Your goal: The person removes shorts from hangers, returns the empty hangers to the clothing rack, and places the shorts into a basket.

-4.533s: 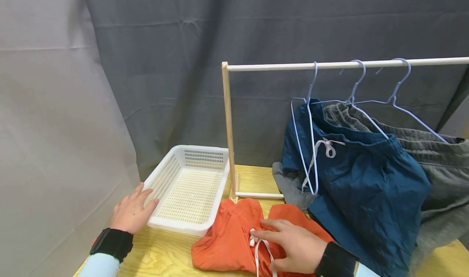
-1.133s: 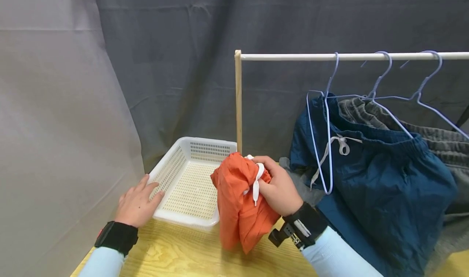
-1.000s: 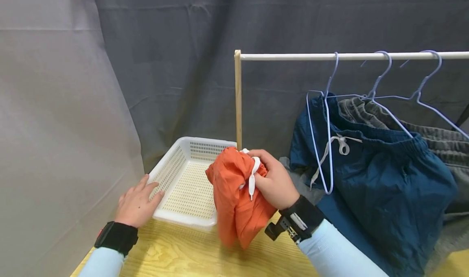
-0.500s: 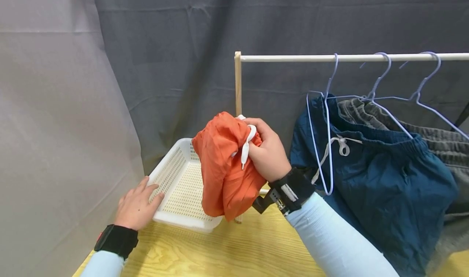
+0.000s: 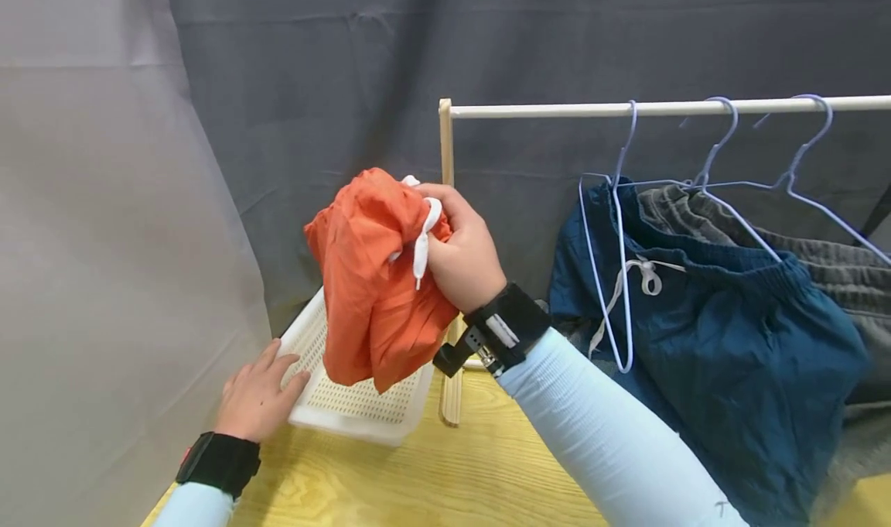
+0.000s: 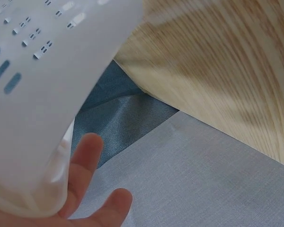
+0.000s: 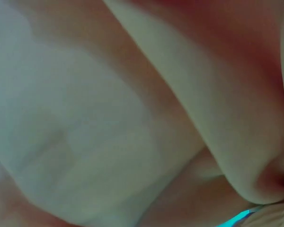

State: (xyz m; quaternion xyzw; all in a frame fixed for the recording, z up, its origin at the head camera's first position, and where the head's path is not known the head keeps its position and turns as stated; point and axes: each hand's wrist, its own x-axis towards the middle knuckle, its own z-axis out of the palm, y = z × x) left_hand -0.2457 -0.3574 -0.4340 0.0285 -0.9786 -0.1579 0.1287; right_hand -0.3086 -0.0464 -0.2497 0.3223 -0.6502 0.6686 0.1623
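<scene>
My right hand [image 5: 465,260] grips a bunched pair of orange shorts [image 5: 376,279] by the waistband. A white drawstring [image 5: 421,248] loops out beside the thumb. The shorts hang in the air over the white plastic basket [image 5: 348,422] and hide much of it. At the basket's left rim rests my left hand [image 5: 257,395], fingers spread and relaxed. In the left wrist view, two fingertips [image 6: 87,146] show past the basket's pale corner [image 6: 42,198]. Blurred folds of orange cloth [image 7: 217,94] fill the right wrist view.
A rack with a wooden post [image 5: 447,144] and white rail [image 5: 536,111] stands behind. On its right side, lilac wire hangers [image 5: 626,295] hang among blue drawstring shorts [image 5: 724,357] and grey ones [image 5: 842,318]. Below is a wood-grain table [image 5: 390,488]; grey curtains close the back and left.
The orange shorts lay on the table beside the basket at first. My right hand has gripped them, lifted them and carried them left over the basket. My left hand has stayed at the rim.
</scene>
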